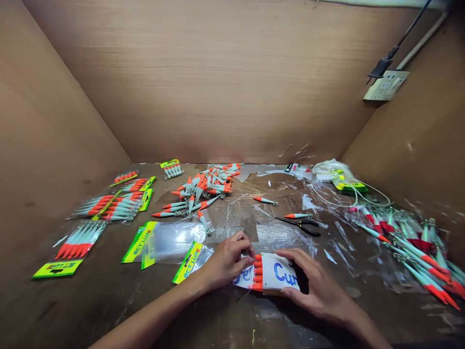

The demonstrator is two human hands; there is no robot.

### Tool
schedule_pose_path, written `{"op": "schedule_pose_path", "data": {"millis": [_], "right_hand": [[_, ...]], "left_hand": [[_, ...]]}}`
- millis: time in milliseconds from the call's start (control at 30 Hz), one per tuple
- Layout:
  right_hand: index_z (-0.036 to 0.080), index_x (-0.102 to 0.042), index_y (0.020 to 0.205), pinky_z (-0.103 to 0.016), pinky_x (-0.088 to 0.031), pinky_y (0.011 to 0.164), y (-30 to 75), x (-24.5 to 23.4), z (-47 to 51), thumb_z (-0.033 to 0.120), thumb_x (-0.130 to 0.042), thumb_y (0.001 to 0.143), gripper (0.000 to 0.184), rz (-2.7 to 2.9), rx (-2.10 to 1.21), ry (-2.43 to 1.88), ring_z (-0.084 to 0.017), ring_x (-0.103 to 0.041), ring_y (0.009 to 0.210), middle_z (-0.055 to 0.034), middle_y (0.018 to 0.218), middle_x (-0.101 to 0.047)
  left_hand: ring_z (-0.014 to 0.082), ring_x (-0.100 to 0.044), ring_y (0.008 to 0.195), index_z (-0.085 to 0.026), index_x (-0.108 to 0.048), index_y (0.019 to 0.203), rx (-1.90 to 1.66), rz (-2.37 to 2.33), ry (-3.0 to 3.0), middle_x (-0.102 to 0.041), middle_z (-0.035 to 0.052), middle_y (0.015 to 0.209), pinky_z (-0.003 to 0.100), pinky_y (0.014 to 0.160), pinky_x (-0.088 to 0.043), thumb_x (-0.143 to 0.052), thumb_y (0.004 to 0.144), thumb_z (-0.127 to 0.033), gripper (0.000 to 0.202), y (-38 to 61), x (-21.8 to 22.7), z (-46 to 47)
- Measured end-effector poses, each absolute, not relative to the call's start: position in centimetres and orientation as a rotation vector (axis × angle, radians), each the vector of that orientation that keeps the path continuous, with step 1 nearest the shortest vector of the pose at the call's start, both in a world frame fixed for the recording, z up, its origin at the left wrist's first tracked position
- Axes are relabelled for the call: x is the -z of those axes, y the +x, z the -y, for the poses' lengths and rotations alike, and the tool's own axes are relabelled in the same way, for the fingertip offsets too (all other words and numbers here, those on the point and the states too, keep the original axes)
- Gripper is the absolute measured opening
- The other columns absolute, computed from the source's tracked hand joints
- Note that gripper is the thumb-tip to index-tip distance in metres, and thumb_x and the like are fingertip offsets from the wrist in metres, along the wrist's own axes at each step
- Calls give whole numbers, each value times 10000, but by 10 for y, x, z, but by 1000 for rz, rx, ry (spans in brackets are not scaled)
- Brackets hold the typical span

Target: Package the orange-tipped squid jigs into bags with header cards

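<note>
My left hand [228, 261] and my right hand [311, 286] both grip a white card [279, 274] with blue lettering, low in the middle of the table. A row of orange lure tips [257, 272] sticks out from under the card between my hands. My left fingers pinch at the card's left end near those tips. My right hand curls over its right side.
A loose pile of orange-and-pale lures [201, 190] lies at the back. Packed lure bags [119, 201] and empty bags with yellow-green headers [160, 242] lie left. Black pliers [301, 225] sit right of centre, more lures [417, 252] far right. A wall socket [387, 85] is on the right wall.
</note>
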State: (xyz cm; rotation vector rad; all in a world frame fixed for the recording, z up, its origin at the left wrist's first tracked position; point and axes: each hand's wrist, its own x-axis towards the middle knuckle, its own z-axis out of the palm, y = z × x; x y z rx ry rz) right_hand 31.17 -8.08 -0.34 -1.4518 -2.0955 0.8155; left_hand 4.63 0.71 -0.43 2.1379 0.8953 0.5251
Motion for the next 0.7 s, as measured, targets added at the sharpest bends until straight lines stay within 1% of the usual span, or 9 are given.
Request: {"op": "schedule_pose_path", "data": {"millis": [100, 233, 300, 367, 433, 467, 533, 600, 700], "right_hand": [[248, -521, 1364, -419, -460, 1033, 315, 4, 82, 307, -720, 814, 587, 2095, -839, -1433, -274, -553, 1216, -101, 1340, -581], [254, -527, 1363, -447, -416, 1086, 319, 7, 81, 276, -746, 786, 618, 2194, -834, -1307, -288, -488, 1300, -102, 1394, -555], [258, -520, 1372, -451, -409, 1094, 320, 7, 80, 268, -746, 786, 629, 2214, -841, -1282, -286, -478, 1313, -101, 1409, -549], [259, -518, 1374, -448, -414, 1092, 319, 7, 79, 265, -742, 789, 626, 2219, -847, -1278, -283, -485, 1306, -100, 1404, -554], [260, -522, 1369, -445, -418, 1091, 319, 8, 79, 265, -738, 793, 615, 2220, -842, -1282, -279, -489, 1303, -97, 1398, -561], [260, -524, 1367, -447, -419, 1092, 319, 8, 79, 269, -737, 797, 609, 2218, -837, -1287, -280, -489, 1305, -97, 1399, -561], [259, -527, 1366, -460, -416, 1097, 319, 9, 79, 292, -734, 807, 597, 2212, -833, -1293, -287, -484, 1315, -102, 1408, -555], [262, -535, 1362, -479, -410, 1105, 320, 10, 80, 320, -728, 821, 578, 2210, -838, -1301, -296, -478, 1328, -104, 1416, -550], [268, -532, 1374, -495, -416, 1104, 318, 13, 85, 356, -726, 833, 581, 2202, -860, -1320, -307, -484, 1330, -109, 1420, -548]], "left_hand": [[117, -536, 746, -200, -669, 933, -568, -896, 2148, -572, 5, 940, 226, 671, -403, -625, 918, -205, 47, 46, 5, -4], [134, -570, 776, -197, -690, 912, -579, -867, 2151, -603, 5, 878, 235, 692, -422, -614, 932, -222, 82, 46, 6, -2], [149, -595, 815, -209, -698, 976, -590, -889, 2123, -637, 12, 897, 246, 721, -452, -589, 953, -245, 117, 42, 2, -2], [171, -625, 909, -231, -678, 1102, -602, -926, 2092, -673, 29, 1010, 274, 797, -496, -557, 976, -278, 182, 31, -6, -1], [202, -620, 1088, -266, -626, 1235, -583, -954, 2111, -662, 45, 1199, 330, 947, -502, -541, 988, -310, 265, 13, -14, 3], [218, -592, 1182, -288, -598, 1285, -560, -959, 2154, -636, 44, 1285, 364, 1029, -475, -543, 987, -323, 305, 1, -16, 6], [244, -476, 1361, -338, -502, 1403, -478, -1033, 2247, -516, 33, 1473, 439, 1149, -385, -519, 999, -344, 405, -23, -15, 17], [261, -354, 1457, -365, -381, 1497, -401, -1148, 2319, -395, 23, 1575, 500, 1189, -326, -491, 1011, -356, 498, -42, -6, 31], [277, -329, 1470, -367, -287, 1545, -318, -1214, 2433, -317, 32, 1614, 531, 1170, -351, -518, 997, -392, 595, -50, 13, 51]]}}
